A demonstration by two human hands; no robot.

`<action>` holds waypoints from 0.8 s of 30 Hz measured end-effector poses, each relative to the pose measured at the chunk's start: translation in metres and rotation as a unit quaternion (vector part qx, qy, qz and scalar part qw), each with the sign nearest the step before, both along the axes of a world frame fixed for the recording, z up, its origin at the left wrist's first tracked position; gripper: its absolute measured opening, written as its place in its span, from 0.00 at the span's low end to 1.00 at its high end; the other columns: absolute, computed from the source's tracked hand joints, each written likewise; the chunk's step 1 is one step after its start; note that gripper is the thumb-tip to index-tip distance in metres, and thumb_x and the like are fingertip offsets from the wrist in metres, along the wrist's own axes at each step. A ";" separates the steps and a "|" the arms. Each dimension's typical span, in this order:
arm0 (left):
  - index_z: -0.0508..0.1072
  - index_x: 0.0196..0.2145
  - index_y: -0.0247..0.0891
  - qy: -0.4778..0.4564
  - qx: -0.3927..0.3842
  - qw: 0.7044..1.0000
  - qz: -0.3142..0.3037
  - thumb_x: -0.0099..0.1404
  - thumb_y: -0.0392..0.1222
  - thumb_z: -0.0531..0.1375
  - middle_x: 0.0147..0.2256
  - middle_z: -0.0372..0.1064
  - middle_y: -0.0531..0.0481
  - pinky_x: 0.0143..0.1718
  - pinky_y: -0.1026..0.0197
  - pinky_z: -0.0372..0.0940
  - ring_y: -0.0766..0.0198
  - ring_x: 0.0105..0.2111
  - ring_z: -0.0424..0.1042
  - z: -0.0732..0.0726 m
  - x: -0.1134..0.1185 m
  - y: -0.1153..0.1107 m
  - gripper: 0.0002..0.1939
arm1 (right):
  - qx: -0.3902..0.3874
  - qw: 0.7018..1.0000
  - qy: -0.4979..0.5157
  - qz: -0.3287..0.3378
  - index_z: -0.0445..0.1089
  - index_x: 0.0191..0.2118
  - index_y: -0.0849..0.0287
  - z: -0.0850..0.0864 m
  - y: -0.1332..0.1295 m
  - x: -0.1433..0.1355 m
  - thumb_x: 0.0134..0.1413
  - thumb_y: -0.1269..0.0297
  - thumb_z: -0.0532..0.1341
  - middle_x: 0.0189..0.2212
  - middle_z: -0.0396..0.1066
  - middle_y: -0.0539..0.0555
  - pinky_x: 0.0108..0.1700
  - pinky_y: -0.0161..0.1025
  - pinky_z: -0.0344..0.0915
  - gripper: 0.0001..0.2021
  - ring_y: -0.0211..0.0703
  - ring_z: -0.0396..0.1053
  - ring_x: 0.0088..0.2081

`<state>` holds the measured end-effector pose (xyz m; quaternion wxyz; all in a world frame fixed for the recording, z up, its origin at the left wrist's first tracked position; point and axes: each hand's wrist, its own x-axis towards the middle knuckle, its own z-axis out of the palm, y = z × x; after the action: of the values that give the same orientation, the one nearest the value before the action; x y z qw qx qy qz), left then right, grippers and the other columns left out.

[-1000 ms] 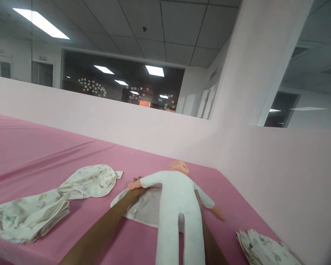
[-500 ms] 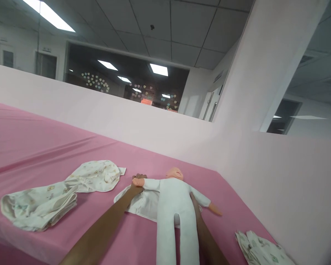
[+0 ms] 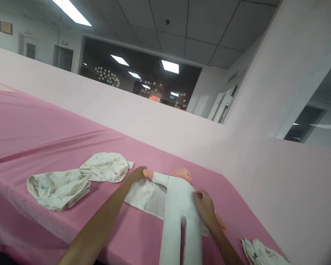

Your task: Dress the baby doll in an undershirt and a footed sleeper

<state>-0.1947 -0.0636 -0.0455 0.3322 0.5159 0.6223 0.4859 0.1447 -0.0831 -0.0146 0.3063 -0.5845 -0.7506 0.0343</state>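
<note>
A baby doll (image 3: 182, 200) in a white cloth suit lies on its back, its head towards the wall. Under it a pale garment (image 3: 147, 195) is spread, showing mostly on the left. My left hand (image 3: 138, 173) is closed beside the doll's small hand (image 3: 148, 173) and touches it; its fingertips are hidden. At the doll's other side, my right hand (image 3: 205, 206) is closed with curled fingers, over the doll's arm near the chest. Whatever it may pinch is too small to make out. The doll's other hand (image 3: 220, 221) shows past my right wrist.
Printed baby clothes (image 3: 105, 167) lie bunched on the pink sheet (image 3: 71, 129) to the left. More folded printed cloth (image 3: 262, 252) is at the lower right. A white wall (image 3: 154, 129) with windows bounds the far side and the right.
My right hand has come up from beside the doll's body to over its arm and chest side. The doll's left-hand arm is slightly raised, my left hand beside it. The view has shifted.
</note>
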 end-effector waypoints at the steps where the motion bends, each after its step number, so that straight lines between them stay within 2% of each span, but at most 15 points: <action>1: 0.72 0.43 0.33 0.011 -0.010 1.000 -0.008 0.67 0.44 0.59 0.42 0.70 0.48 0.42 0.55 0.69 0.62 0.40 0.71 0.002 -0.003 0.000 0.12 | 0.007 1.000 -0.014 0.025 0.72 0.41 0.58 0.004 0.003 -0.009 0.61 0.57 0.47 0.43 0.75 0.60 0.45 0.42 0.67 0.18 0.50 0.72 0.44; 5: 0.72 0.33 0.33 0.039 -0.019 0.998 -0.037 0.61 0.37 0.63 0.33 0.70 0.52 0.37 0.60 0.66 0.65 0.34 0.70 0.012 -0.008 -0.003 0.04 | 0.024 0.982 -0.092 0.162 0.67 0.55 0.56 0.011 0.011 -0.064 0.61 0.57 0.53 0.55 0.68 0.56 0.59 0.39 0.55 0.19 0.46 0.62 0.58; 7: 0.71 0.29 0.33 0.035 -0.016 0.998 -0.047 0.55 0.34 0.64 0.28 0.69 0.54 0.34 0.63 0.64 0.64 0.32 0.70 0.019 -0.009 -0.007 0.04 | 0.025 0.969 -0.133 0.208 0.65 0.57 0.54 0.011 0.016 -0.092 0.60 0.55 0.55 0.57 0.66 0.54 0.60 0.39 0.52 0.21 0.45 0.60 0.59; 9: 0.71 0.28 0.34 0.021 -0.022 0.998 -0.053 0.52 0.36 0.63 0.25 0.68 0.54 0.30 0.63 0.62 0.62 0.29 0.69 0.027 -0.010 -0.013 0.05 | 0.022 0.960 -0.169 0.223 0.66 0.55 0.53 0.009 0.021 -0.112 0.60 0.54 0.57 0.55 0.68 0.55 0.57 0.41 0.54 0.20 0.47 0.62 0.57; 13: 0.71 0.30 0.35 -0.019 -0.033 0.997 -0.062 0.52 0.43 0.62 0.24 0.68 0.53 0.26 0.64 0.61 0.62 0.26 0.68 0.042 -0.010 -0.025 0.09 | 0.012 0.956 -0.225 0.189 0.70 0.48 0.57 0.004 0.030 -0.132 0.59 0.53 0.57 0.45 0.73 0.59 0.51 0.47 0.56 0.16 0.53 0.68 0.48; 18: 0.68 0.30 0.37 -0.052 -0.034 0.996 -0.058 0.51 0.46 0.62 0.25 0.67 0.53 0.25 0.64 0.62 0.63 0.27 0.68 0.059 -0.004 -0.046 0.12 | 0.014 0.954 -0.267 0.135 0.69 0.47 0.59 -0.002 0.033 -0.137 0.62 0.53 0.55 0.45 0.73 0.63 0.50 0.49 0.55 0.16 0.56 0.67 0.49; 21: 0.70 0.33 0.37 -0.057 -0.026 0.996 -0.064 0.54 0.46 0.61 0.27 0.69 0.52 0.25 0.64 0.62 0.62 0.28 0.68 0.071 0.011 -0.066 0.12 | 0.013 0.956 -0.275 0.105 0.69 0.48 0.60 -0.004 0.033 -0.138 0.63 0.53 0.53 0.44 0.73 0.63 0.51 0.49 0.55 0.17 0.56 0.67 0.50; 24: 0.71 0.34 0.37 -0.046 -0.004 0.996 -0.078 0.55 0.43 0.60 0.29 0.70 0.51 0.26 0.65 0.60 0.63 0.28 0.68 0.078 0.041 -0.083 0.10 | 0.011 0.959 -0.272 0.075 0.69 0.47 0.61 -0.005 0.035 -0.140 0.63 0.55 0.54 0.44 0.73 0.64 0.51 0.48 0.56 0.17 0.56 0.67 0.49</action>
<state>-0.1536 -0.1465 0.0321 0.3993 0.5385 0.5661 0.4797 0.0046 -0.0486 -0.0199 0.0940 -0.5106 -0.8473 -0.1117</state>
